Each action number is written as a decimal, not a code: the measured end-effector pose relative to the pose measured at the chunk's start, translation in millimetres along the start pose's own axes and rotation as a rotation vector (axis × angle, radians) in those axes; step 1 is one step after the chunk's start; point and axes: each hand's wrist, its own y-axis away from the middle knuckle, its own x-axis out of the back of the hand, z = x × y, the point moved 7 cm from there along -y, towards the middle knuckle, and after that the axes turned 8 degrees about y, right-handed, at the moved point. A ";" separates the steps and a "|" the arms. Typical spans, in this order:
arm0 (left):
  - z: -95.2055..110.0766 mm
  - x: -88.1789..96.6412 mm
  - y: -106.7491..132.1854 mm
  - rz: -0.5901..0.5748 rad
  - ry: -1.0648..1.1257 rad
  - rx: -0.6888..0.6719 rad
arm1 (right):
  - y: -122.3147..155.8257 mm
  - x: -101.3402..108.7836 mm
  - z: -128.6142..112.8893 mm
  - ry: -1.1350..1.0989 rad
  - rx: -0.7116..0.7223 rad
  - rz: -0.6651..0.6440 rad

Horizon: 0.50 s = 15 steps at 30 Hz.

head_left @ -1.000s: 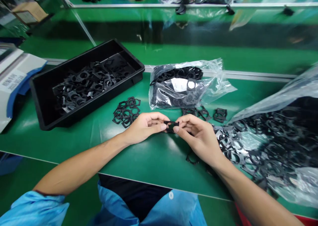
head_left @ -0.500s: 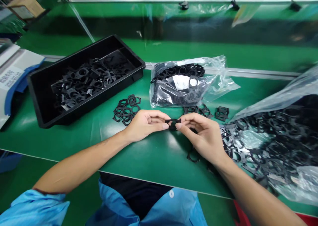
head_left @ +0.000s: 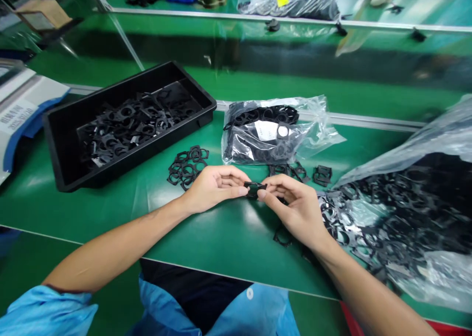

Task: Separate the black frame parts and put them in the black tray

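Note:
A small black plastic ring part [head_left: 253, 188] is pinched between my left hand [head_left: 214, 187] and my right hand [head_left: 295, 208], just above the green mat [head_left: 206, 232]. Fingertips of both hands close on its two ends. A small cluster of joined black ring parts [head_left: 187, 166] lies just left of my left hand. More loose black parts [head_left: 295, 170] lie behind my right hand, and one black part [head_left: 282, 237] sits partly hidden under my right wrist.
A black tray [head_left: 66, 124] holding several black parts stands at the left. A sealed clear bag of parts [head_left: 273, 132] lies behind my hands. A large open bag spilling black parts [head_left: 409, 203] fills the right. A white and blue machine [head_left: 18, 114] is at far left.
Both hands keep hold of the small part and stay nearly in place. The right fingers shifted a little on the part. The camera view tilted slightly.

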 end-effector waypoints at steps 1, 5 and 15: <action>-0.8 0.7 -0.3 0.010 0.006 0.010 | 0.4 0.2 0.5 -0.007 0.002 0.013; -4.1 3.0 -1.7 0.034 0.049 0.052 | 1.6 -1.0 0.2 -0.014 0.017 0.032; -8.5 0.3 -1.3 -0.018 0.172 0.120 | -1.4 0.7 3.6 -0.145 -0.066 0.034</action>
